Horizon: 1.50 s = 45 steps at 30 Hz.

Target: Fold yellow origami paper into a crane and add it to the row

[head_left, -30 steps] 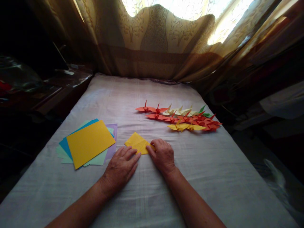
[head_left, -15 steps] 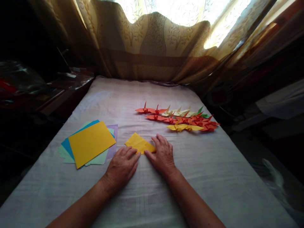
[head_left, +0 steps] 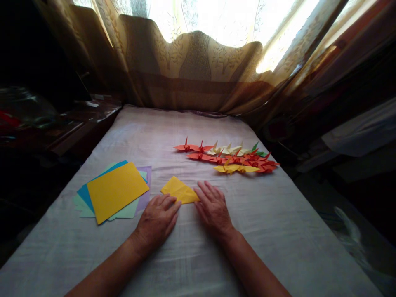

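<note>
A folded piece of yellow origami paper (head_left: pixel 178 189) lies flat on the cloth, with creases across it and its peak pointing away from me. My left hand (head_left: pixel 158 214) grips its lower left edge, index finger over the paper and thumb at the near edge. At the right corner, my right hand (head_left: pixel 214 208) rests with fingers stretched out flat, the fingertips touching the paper. Part of the lower left edge is hidden under my left fingers.
To the left lies a stack of coloured sheets, a yellow sheet (head_left: pixel 117 192) on top. Several folded paper cranes (head_left: pixel 236 160), red, cream, yellow and green, stand in rows at the back right. A pale cloth (head_left: pixel 185 260) covers the surface; a curtain (head_left: pixel 194 62) hangs behind.
My right thumb has slid off the paper's near edge, which now shows straight, and the right fingers lie flatter at the corner. My left hand keeps its place on the paper. The view has shifted slightly.
</note>
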Tool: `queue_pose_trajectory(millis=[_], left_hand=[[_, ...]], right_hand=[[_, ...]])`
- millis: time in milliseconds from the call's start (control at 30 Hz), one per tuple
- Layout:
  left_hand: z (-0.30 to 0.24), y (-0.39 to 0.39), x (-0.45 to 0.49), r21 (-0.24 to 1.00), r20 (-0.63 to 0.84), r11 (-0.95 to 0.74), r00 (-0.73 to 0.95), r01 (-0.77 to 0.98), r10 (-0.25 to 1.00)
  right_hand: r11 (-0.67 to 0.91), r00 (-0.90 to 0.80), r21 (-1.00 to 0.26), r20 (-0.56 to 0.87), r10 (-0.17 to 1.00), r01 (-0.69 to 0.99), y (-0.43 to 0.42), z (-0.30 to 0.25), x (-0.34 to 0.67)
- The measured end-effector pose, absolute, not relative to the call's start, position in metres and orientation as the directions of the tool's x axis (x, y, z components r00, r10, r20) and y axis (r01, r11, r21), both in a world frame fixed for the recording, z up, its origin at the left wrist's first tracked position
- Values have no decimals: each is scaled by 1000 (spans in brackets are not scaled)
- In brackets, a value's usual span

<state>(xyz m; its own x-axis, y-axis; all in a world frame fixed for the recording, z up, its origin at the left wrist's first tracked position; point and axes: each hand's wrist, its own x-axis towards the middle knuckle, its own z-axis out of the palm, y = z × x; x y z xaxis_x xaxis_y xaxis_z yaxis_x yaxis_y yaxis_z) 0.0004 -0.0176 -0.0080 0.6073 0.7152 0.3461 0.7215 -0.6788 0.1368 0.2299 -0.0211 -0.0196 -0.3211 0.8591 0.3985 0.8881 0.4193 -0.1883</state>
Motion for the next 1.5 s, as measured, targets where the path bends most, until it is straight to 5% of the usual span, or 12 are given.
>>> queue_pose_trajectory(millis=[133, 367, 867, 1167, 1500], left_hand=[[-7, -18, 1, 128, 353, -680, 608, 722, 711], [-9, -17, -2, 152, 370, -684, 600, 713, 709], [-11, -13, -4, 262, 382, -666, 558, 699, 736], [-9, -12, -4, 313, 379, -651, 538, 691, 753], [9, 0, 15, 83, 308, -640, 592, 764, 745]], right_hand=[[583, -555, -215, 179, 813, 784, -21, -14, 217], [396, -400, -229, 31, 916, 889, -9, -9, 212], [220, -212, -203, 61, 975, 954, -9, -9, 196], [261, -204, -205, 264, 943, 943, -22, -20, 229], [450, -361, -126, 428, 829, 884, -7, -20, 240]])
